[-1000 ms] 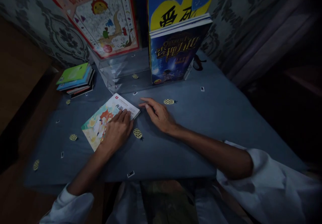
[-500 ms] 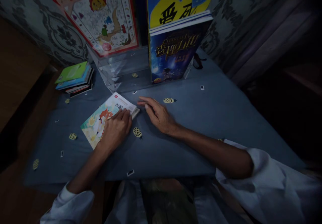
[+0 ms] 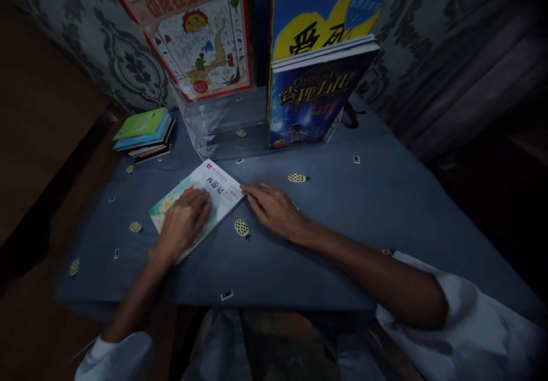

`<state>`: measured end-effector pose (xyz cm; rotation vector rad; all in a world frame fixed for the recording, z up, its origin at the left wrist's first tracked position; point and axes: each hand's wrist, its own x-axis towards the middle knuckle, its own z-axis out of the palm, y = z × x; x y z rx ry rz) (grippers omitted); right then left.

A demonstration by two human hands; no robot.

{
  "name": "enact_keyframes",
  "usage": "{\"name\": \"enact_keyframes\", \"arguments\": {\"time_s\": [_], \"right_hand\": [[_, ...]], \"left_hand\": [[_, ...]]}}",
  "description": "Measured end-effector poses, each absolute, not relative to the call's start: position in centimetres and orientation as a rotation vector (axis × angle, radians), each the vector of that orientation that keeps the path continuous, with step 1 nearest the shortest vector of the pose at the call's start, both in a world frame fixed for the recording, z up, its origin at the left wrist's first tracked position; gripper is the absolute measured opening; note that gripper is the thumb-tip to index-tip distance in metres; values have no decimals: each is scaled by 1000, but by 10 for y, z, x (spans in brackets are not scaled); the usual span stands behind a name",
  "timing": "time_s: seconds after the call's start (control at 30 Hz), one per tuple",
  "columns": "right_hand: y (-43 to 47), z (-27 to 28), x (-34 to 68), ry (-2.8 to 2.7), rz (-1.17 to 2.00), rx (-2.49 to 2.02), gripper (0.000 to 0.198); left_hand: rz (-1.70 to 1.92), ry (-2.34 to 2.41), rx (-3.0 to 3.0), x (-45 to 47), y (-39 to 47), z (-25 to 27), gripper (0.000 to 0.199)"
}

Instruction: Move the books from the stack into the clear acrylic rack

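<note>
A paperback book (image 3: 222, 189) with a white and illustrated cover lies closed and slanted on the table, left of centre. My left hand (image 3: 183, 221) rests over the cover with its fingers stretched across the picture, slightly blurred. At the book's right corner is my right hand (image 3: 274, 211). Its thumb and index fingertips come together on that corner, and the other fingers lie alongside. The lower part of the cover is hidden under my left hand.
A clear acrylic stand (image 3: 222, 135) holds a red-bordered picture book (image 3: 205, 44) and a dark blue book (image 3: 312, 101), with a blue and yellow book (image 3: 286, 29) behind. Stacked small books (image 3: 143, 129) sit at the back left. A blue-grey cloth (image 3: 334, 215) covers the table.
My left hand has slid away from the title towards the book's lower left. My right hand has come to the book's right corner, which now lies flatter. The view has shifted a little.
</note>
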<state>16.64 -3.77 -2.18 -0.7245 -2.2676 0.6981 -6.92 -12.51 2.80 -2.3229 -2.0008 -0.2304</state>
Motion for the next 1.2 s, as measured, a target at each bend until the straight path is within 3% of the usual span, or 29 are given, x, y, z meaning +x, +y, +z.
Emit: {"name": "enact_keyframes", "arguments": {"time_s": [0.17,0.33,0.87,1.03,1.2], "right_hand": [[-38,-20,166,-2312,619,-761,35],[-34,-17,166,-2358,625,-763,34],[24,-35,142,-2309,544,-674,28],[26,-40,143,-2297,561,-638,29],[28,-44,144,-2292,578,-631,32]], "left_hand": [[2,-2278,-1974,-115,-143,30,51],[97,-2281,-1936,-103,-165,31,51],[-17,-2246,-1809,-72,-135,18,52],[-174,-1996,-2208,-69,-156,23,45],[-334,-1562,-2722,-55,-180,21,51]]}}
